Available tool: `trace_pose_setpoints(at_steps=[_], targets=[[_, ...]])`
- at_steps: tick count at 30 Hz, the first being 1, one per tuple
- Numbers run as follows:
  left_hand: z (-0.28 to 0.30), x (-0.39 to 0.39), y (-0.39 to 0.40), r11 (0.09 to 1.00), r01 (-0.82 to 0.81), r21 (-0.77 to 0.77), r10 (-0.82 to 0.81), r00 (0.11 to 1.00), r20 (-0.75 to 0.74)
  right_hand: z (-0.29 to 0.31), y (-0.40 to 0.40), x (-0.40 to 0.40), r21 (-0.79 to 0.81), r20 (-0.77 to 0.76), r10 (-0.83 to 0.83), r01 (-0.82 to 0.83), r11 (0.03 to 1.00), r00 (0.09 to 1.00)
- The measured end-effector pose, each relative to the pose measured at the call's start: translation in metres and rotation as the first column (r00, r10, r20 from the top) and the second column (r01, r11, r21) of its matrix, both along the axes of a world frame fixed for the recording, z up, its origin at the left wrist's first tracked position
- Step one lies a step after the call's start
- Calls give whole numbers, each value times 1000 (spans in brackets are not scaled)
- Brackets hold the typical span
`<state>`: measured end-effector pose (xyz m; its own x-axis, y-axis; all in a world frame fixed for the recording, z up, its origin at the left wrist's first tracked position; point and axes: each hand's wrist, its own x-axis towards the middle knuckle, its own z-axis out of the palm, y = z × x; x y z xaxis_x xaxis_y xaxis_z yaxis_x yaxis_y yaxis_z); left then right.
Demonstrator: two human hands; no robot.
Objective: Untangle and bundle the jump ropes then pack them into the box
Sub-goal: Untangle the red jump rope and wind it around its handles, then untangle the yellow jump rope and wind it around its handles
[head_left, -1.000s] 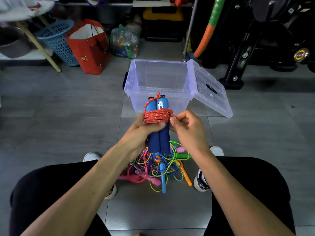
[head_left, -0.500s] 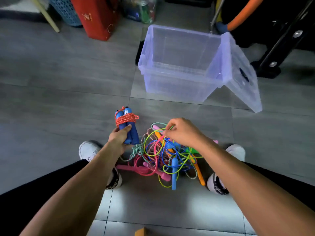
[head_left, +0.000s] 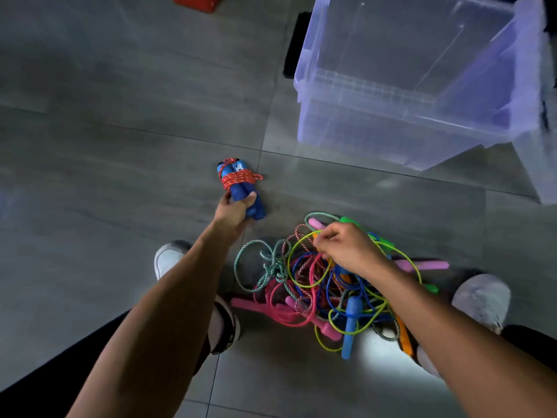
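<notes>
We see the grey tiled floor [head_left: 120,146] carrying a clear plastic box [head_left: 391,122] at its far right, lid open and hanging to the right. Nearer us, between two white shoes [head_left: 168,257], lies a tangle of jump ropes [head_left: 316,291]. Our right hand [head_left: 346,248] pinches a yellow-green loop in it. Our left hand [head_left: 236,208] grasps the bundled rope [head_left: 239,184], blue handles wound in red cord, left of the tangle. A red bag [head_left: 196,0] peeks in at the far edge.

bundle [head_left: 241,188]: blue handles, red speckled rope | box [head_left: 407,86]: clear | floor [head_left: 120,146]: grey tiles
</notes>
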<state>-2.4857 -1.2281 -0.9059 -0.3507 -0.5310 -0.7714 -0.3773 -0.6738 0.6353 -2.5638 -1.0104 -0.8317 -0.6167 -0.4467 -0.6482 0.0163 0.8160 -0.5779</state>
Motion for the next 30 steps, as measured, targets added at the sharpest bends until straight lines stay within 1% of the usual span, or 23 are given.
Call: trace_pose_setpoints(at_steps=[1, 3, 4, 5, 8, 11, 13, 16, 18, 21, 26, 30], targets=[[-1, 1, -1, 1000, 15, -20, -13, 995, 97, -1, 0, 1, -8, 0, -5, 5, 1000, 1000], [0, 5, -1, 992, 50, -114, -13, 952, 304, -2, 1, 2, -15, 2, -18, 18, 1000, 1000], [2, 7, 1, 983, 75, -169, -7, 929, 370, -2, 2, 2, -18, 2, -27, 27, 999, 1000], [11, 9, 4, 972, 110, -209, -18, 916, 400, -1, 4, 3, -27, 0, -38, 38, 999, 999], [34, 16, 21, 944, 209, -254, -95, 912, 398, 7, 13, 7, -65, 0, -95, 95, 993, 995], [55, 23, 47, 947, 233, -223, -164, 943, 288, 18, 35, 17, -99, 22, -131, 133, 986, 991], [67, 28, 69, 921, 326, -211, -273, 930, 247, 24, 60, 22, -104, 16, -158, 159, 982, 987], [76, 41, 102, 827, 500, -256, -448, 862, 237, 32, 106, 30, -53, -18, -193, 192, 980, 981], [80, 50, 123, 767, 576, -282, -522, 816, 248, 35, 137, 34, -28, -38, -225, 224, 974, 974], [80, 61, 154, 655, 696, -295, -627, 718, 302, 36, 176, 44, 37, -74, -255, 258, 965, 964], [80, 55, 203, 483, 821, -303, -746, 567, 348, 29, 225, 62, 116, -92, -342, 351, 929, 935], [81, 52, 233, 394, 866, -309, -808, 486, 332, 8, 244, 59, 227, -127, -306, 328, 917, 943]])
